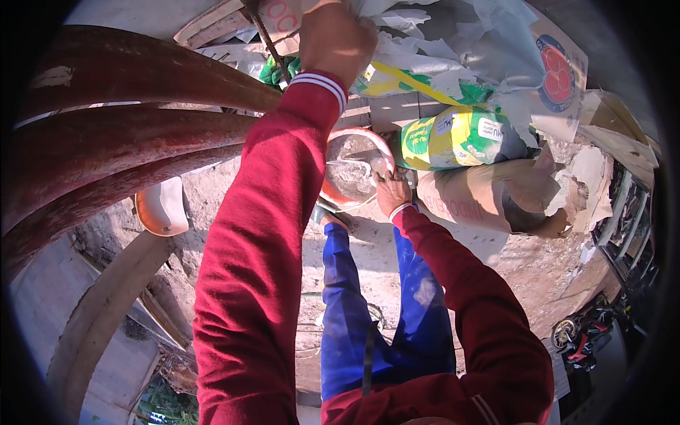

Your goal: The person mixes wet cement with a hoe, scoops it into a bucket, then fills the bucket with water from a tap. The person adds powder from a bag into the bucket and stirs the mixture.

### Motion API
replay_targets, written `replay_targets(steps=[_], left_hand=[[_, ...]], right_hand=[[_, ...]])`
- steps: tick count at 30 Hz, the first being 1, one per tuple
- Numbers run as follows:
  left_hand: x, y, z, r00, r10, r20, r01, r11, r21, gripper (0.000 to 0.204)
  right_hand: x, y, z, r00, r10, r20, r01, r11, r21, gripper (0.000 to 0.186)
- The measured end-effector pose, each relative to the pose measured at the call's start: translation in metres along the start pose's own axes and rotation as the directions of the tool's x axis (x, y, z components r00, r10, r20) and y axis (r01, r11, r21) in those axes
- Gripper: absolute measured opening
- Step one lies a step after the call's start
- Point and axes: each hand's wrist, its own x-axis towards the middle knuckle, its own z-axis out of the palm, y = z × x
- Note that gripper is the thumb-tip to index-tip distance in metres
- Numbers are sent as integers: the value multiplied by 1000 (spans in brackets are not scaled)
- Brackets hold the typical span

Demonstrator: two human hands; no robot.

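Observation:
High at the top, my left hand [336, 41] is raised with its fingers curled closed; what they grip, if anything, is hidden from this side. A thin dark rod [265, 34] stands just to its left. Below, an orange-rimmed bucket [383, 145] rests on the ground in front of my feet, with grey material inside and a pale curved piece across it. My right hand [394, 193] grasps the bucket's right edge, fingers over the rim. Right of the bucket lies a green, yellow and white sack [453, 138], next to a brown paper sack [464, 195] with a torn end.
Large reddish-brown curved pipes or beams [156, 71] reach in from the left. An orange and white container [161, 207] lies near a long board [106, 304]. Torn paper sacking [453, 42] heaps up at the top right. A motorcycle [584, 336] stands at the lower right.

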Motion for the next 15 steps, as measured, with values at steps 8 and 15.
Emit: replay_targets(steps=[8,15], left_hand=[[1,-14,3,999,21,33,-21,1000,12,22],[-7,-6,1,998,8,61,-12,997,73,23]], right_hand=[[-144,98,-235,992,106,-67,-37,758,651,50],[-145,163,-423,912,303,-276,-217,928,302,48]])
